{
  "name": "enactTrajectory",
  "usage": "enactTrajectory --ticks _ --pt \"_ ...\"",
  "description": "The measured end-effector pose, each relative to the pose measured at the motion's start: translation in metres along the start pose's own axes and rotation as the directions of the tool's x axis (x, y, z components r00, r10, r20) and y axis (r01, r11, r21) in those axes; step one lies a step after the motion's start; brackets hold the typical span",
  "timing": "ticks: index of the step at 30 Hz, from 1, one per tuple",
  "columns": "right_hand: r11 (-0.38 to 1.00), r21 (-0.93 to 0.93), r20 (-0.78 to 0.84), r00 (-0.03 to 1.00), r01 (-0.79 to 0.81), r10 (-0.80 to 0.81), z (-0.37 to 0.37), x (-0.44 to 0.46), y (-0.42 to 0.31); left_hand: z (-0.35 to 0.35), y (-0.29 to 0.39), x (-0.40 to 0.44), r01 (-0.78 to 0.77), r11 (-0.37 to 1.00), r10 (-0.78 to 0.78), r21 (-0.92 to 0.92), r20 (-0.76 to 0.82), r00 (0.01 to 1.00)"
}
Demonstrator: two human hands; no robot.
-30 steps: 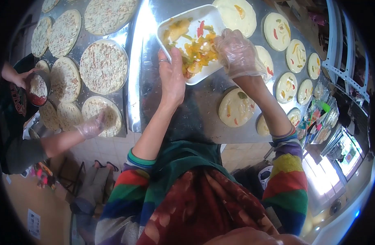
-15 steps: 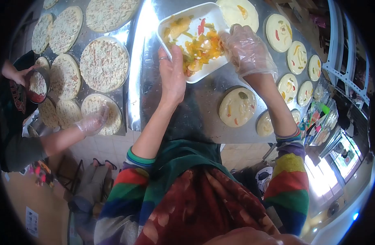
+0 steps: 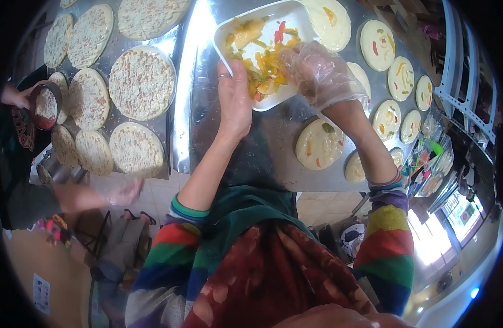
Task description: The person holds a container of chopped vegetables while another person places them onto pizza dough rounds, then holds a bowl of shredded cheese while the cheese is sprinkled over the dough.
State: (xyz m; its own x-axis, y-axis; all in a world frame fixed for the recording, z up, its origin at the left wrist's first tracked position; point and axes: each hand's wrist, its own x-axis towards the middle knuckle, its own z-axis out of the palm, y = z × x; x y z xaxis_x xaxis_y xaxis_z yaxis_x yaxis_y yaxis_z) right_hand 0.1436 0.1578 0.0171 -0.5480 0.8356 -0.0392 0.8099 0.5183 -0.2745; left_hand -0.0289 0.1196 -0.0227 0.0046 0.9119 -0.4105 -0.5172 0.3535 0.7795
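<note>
My left hand [image 3: 236,101] grips the near left edge of a white tray [image 3: 226,53], thumb over the rim. Inside the tray lie yellow, green and red pepper strips [image 3: 265,68]. My right hand [image 3: 317,74], in a clear plastic glove, reaches over the tray's right side with its fingertips down among the strips; the fingers are bent together and what they pinch is hidden. Below my right wrist a pale dough round [image 3: 320,143] carries a few pepper pieces. Another round [image 3: 327,24] with a yellow strip lies behind the tray.
More topped rounds [image 3: 378,45] stand on the metal table [image 3: 229,164] at the right. Crumb-covered rounds [image 3: 142,82] fill the left table. A co-worker's gloved hand [image 3: 124,192] is low at the left; their other hand holds a bowl [image 3: 45,106]. A blue rack [image 3: 467,101] stands right.
My right hand has moved from the tray's right edge leftward, deeper into the pepper strips. The co-worker's gloved hand has come off a crumb-covered round and moved down toward the viewer.
</note>
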Motion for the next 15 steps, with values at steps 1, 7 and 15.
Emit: enactTrajectory --ticks 1,7,15 --pt "1.0 0.011 0.011 1.0 0.01 -0.01 0.001 0.0 0.001 0.0 0.0 0.001 -0.003 1.0 0.003 0.002 0.0 1.0" --pt "0.975 0.209 0.081 0.995 -0.08 0.065 0.002 0.011 -0.012 -0.006 -0.005 0.001 0.033 0.999 -0.033 0.002 0.02 0.999" --pt "1.0 0.023 -0.091 0.996 -0.017 0.019 0.004 0.016 0.01 -0.013 -0.007 0.0 0.047 0.997 -0.051 0.059 0.076 0.996"
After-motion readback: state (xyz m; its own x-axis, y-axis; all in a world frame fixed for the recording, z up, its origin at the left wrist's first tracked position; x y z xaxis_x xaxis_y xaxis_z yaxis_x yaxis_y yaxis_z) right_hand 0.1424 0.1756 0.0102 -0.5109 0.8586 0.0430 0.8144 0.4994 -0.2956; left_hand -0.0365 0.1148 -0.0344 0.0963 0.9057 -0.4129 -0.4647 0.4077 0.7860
